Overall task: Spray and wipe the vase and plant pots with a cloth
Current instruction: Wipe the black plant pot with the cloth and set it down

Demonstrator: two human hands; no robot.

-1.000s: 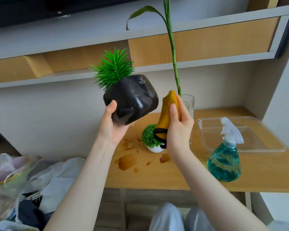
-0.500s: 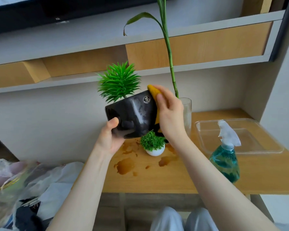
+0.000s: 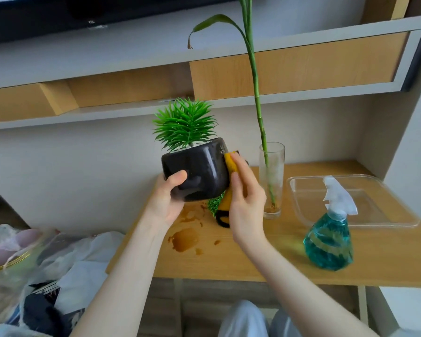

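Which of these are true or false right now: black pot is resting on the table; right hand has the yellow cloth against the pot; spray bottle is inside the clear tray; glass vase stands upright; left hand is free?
1. The black pot rests on the table. False: the left hand holds it up in the air.
2. The right hand presses the yellow cloth against the pot. True.
3. The spray bottle sits inside the clear tray. False: it stands on the table in front of the tray.
4. The glass vase stands upright. True.
5. The left hand is free. False: it grips the pot.
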